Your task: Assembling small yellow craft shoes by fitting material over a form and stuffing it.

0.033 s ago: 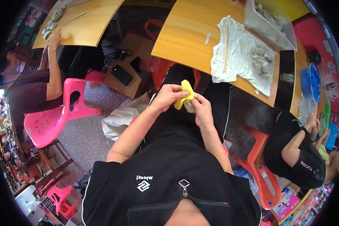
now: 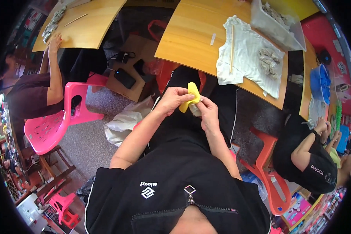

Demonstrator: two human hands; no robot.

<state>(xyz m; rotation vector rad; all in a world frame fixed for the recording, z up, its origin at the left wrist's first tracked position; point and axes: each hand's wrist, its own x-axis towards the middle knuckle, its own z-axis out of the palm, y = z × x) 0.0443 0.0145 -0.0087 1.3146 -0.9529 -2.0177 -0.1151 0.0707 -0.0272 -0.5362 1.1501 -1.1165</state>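
Observation:
In front of my body, above my lap, my left hand (image 2: 172,100) pinches a small, soft yellow piece (image 2: 192,89) that looks like cloth, thumb on top. My right hand (image 2: 209,112) is closed at its right edge, thumb and fingertips pressed together. Just below the yellow piece, a small greyish-white bit (image 2: 195,110) shows between the hands, partly covered by the right fingers. Exactly what that bit is, I cannot tell.
Ahead, a wooden table (image 2: 187,43) carries a white cloth (image 2: 232,50) with a thin stick (image 2: 232,48), a greyish crumpled bundle (image 2: 269,62) and a clear bin (image 2: 296,35). People sit at left and right. A pink chair (image 2: 46,132) and red chair (image 2: 269,171) flank me.
The whole view has shifted very slightly. Both hands keep the same grip on the yellow piece.

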